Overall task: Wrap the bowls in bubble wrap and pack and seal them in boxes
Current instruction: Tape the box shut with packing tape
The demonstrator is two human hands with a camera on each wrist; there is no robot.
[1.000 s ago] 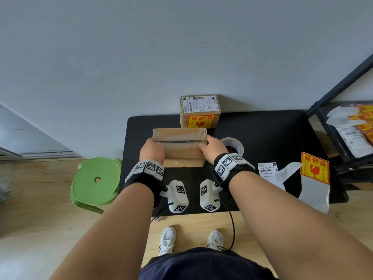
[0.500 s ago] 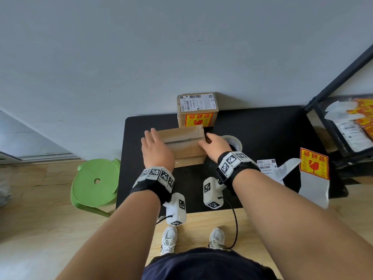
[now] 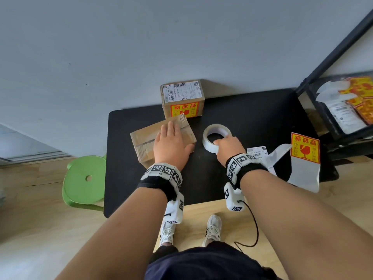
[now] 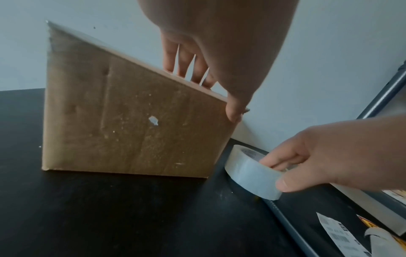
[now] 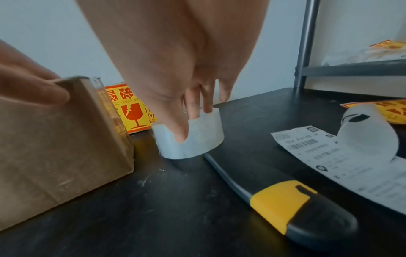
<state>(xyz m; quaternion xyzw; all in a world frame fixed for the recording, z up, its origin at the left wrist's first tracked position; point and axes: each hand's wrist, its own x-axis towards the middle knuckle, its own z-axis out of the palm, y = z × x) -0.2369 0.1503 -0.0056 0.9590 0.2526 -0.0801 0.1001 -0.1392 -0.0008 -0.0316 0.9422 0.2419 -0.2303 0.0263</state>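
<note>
A plain cardboard box (image 3: 141, 142) sits closed and angled on the black table (image 3: 252, 110). My left hand (image 3: 171, 140) lies flat on its top with straight fingers, the thumb hanging over the near right corner; the left wrist view shows the box's side (image 4: 131, 121) under that hand (image 4: 208, 69). A roll of clear tape (image 3: 210, 136) lies flat just right of the box. My right hand (image 3: 226, 145) grips it, fingers inside the core and thumb on the outer wall (image 5: 197, 139). No bowl or bubble wrap is visible.
A sealed box (image 3: 182, 100) with a shipping label and fragile sticker stands against the wall behind. A yellow-and-black utility knife (image 5: 285, 205) lies beside the tape. A loose shipping label (image 3: 257, 151) and fragile sticker (image 3: 304, 148) lie right. Green stool (image 3: 84, 178) left, metal shelf (image 3: 343, 110) right.
The box has turned to an angle. My left hand slid from its side onto the top. My right hand left the box and moved right onto the tape roll.
</note>
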